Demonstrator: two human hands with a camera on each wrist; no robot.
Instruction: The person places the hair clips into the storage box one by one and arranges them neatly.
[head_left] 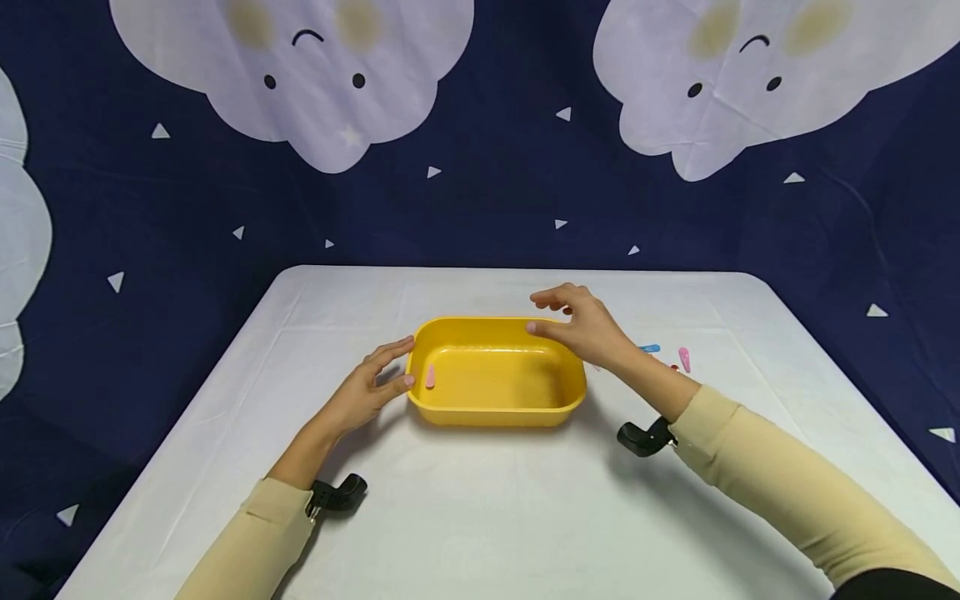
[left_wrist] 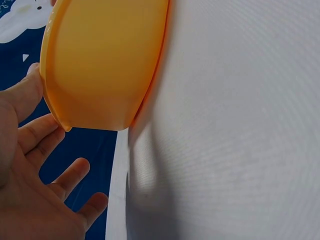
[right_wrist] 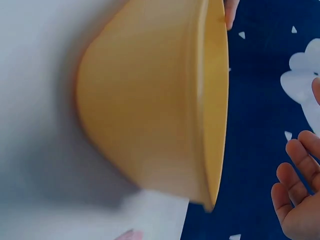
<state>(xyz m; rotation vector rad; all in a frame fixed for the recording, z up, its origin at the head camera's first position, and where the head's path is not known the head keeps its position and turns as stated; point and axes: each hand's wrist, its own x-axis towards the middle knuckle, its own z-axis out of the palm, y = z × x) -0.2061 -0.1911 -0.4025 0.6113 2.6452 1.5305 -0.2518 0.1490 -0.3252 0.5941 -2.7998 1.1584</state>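
Observation:
A yellow plastic basin (head_left: 495, 417) sits on the white table. A small pink piece (head_left: 431, 377) lies inside at its left end. My left hand (head_left: 367, 387) holds the basin's left end, thumb and first fingers at the rim, the other fingers spread loose in the left wrist view. My right hand (head_left: 581, 321) hovers over the basin's right back corner, fingers loosely bent and nothing between them. In the right wrist view its bent fingers (right_wrist: 295, 185) are apart from the basin's rim (right_wrist: 202, 100).
Right of the basin, partly behind my right forearm, lie a blue piece (head_left: 650, 348), a pink piece (head_left: 684, 359) and a small red piece (head_left: 674, 367). The white table (head_left: 480, 517) ends at a dark blue cloth (head_left: 495, 208) with clouds.

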